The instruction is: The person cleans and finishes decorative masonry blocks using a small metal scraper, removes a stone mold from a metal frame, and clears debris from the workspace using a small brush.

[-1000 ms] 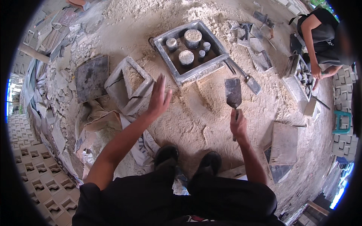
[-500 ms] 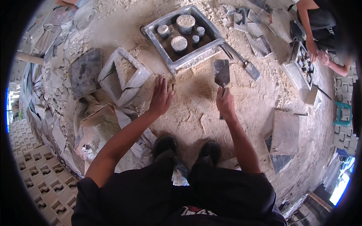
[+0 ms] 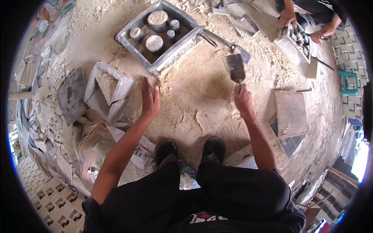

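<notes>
My right hand [image 3: 243,101] grips the handle of a flat-bladed trowel [image 3: 235,68], its dark blade pointing away from me above the sandy ground. The fingers of my left hand [image 3: 150,99] are stretched out, close to the near corner of a grey rectangular mould box [image 3: 185,46]. Whether that hand touches the ground I cannot tell. Inside the box stand several round plugs of different widths, among them a large cylinder [image 3: 157,21] with a pale, dusty top. A second trowel [image 3: 243,54] lies beyond my trowel's blade, beside the box.
A cracked hollow grey block [image 3: 91,91] and a dark slab [image 3: 72,95] lie on the left, near crumpled sacking [image 3: 95,136]. On the right is a wooden board [image 3: 290,114]. At upper right a co-worker's hands [image 3: 287,17] work over another mould [image 3: 295,44]. A teal stool [image 3: 348,82] stands behind.
The view has turned, shifting the scene leftward. My right hand has carried the trowel rightward, away from the box. My left hand stays near its corner. The co-worker's hands have moved apart.
</notes>
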Demonstrator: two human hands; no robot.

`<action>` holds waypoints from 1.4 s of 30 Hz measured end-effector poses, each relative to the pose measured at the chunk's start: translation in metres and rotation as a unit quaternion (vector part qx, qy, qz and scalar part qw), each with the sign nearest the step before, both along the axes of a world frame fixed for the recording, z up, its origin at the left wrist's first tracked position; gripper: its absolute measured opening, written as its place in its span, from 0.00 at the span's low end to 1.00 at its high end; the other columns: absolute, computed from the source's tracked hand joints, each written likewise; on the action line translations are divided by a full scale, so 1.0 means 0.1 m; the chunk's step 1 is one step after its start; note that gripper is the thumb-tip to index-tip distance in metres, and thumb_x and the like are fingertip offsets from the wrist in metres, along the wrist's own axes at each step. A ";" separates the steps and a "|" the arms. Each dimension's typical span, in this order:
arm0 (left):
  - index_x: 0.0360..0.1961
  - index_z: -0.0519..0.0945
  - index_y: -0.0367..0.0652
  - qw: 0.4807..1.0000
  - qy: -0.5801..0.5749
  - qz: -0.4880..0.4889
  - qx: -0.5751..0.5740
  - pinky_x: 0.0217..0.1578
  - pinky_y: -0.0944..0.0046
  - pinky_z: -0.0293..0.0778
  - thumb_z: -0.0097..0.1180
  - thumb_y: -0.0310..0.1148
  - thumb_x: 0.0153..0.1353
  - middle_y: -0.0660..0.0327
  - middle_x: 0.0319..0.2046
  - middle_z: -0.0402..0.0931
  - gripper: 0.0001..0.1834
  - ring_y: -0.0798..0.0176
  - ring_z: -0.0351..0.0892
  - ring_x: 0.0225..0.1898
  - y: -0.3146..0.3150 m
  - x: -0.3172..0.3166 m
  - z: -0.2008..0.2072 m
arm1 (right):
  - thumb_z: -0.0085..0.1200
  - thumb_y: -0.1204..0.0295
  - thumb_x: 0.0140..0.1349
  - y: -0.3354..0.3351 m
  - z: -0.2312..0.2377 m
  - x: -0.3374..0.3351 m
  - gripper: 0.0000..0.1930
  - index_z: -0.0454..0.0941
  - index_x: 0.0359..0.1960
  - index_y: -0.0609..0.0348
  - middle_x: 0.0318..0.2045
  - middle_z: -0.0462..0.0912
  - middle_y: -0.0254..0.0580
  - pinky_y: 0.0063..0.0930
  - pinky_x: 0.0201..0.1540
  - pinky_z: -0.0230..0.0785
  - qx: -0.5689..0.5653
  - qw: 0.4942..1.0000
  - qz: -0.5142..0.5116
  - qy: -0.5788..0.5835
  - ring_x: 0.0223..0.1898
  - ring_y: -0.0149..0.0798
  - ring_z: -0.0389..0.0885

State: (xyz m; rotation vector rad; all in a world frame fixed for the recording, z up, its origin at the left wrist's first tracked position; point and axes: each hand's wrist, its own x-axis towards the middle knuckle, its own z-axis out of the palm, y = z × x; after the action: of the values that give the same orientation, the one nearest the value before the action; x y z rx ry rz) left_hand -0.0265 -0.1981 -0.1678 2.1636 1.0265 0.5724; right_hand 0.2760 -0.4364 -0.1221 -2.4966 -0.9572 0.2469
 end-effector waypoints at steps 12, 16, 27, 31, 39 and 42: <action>0.69 0.42 0.30 0.997 0.027 -0.062 0.036 0.68 0.45 0.37 0.35 0.44 0.70 0.36 0.68 0.41 0.36 0.37 0.40 0.70 -0.11 0.06 0.04 | 0.41 0.72 0.66 -0.17 -0.37 -0.91 0.11 0.66 0.45 0.67 0.33 0.80 0.59 0.39 0.13 0.68 -0.077 0.961 0.261 -0.039 0.18 0.44 0.78; 0.69 0.42 0.30 0.997 0.060 -0.040 0.032 0.68 0.45 0.37 0.34 0.46 0.70 0.36 0.68 0.41 0.36 0.38 0.40 0.70 -0.08 -0.02 0.00 | 0.44 0.68 0.66 -0.22 -0.29 -0.77 0.16 0.64 0.46 0.72 0.22 0.78 0.62 0.42 0.13 0.69 0.000 0.998 0.065 0.013 0.17 0.52 0.77; 0.68 0.38 0.29 0.998 0.033 -0.048 0.020 0.69 0.48 0.35 0.33 0.43 0.70 0.37 0.69 0.38 0.36 0.39 0.37 0.71 -0.40 0.15 0.06 | 0.47 0.77 0.60 0.27 -0.42 -2.10 0.19 0.63 0.49 0.81 0.27 0.76 0.75 0.41 0.16 0.72 -0.071 0.934 0.325 -0.128 0.18 0.55 0.79; 0.68 0.38 0.29 0.999 0.007 -0.041 0.015 0.69 0.48 0.35 0.32 0.41 0.70 0.36 0.69 0.37 0.35 0.38 0.36 0.71 -0.48 0.16 0.08 | 0.47 0.77 0.58 0.61 -0.34 -2.41 0.21 0.59 0.47 0.84 0.22 0.75 0.72 0.46 0.21 0.73 -0.012 0.960 0.176 0.220 0.19 0.61 0.78; 0.68 0.45 0.29 0.982 -0.130 -0.086 -0.109 0.69 0.52 0.37 0.30 0.41 0.70 0.39 0.68 0.43 0.33 0.42 0.39 0.71 -0.47 0.01 0.32 | 0.46 0.65 0.66 0.59 -0.10 -2.11 0.14 0.65 0.42 0.66 0.23 0.76 0.64 0.47 0.20 0.70 0.003 0.934 0.164 0.316 0.21 0.57 0.79; 0.68 0.49 0.30 0.975 -0.183 -0.109 -0.069 0.69 0.55 0.41 0.27 0.44 0.71 0.43 0.68 0.48 0.32 0.47 0.46 0.71 -0.23 -0.13 0.72 | 0.45 0.60 0.68 0.64 0.49 -1.89 0.17 0.67 0.37 0.66 0.22 0.77 0.61 0.42 0.19 0.69 -0.057 0.876 0.102 0.467 0.17 0.50 0.78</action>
State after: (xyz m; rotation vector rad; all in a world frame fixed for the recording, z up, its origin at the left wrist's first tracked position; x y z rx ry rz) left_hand -0.0400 -0.2214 -0.0959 1.9223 0.6023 0.7362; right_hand 0.0865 -0.3728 -0.0728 -1.9358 -0.7586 1.4451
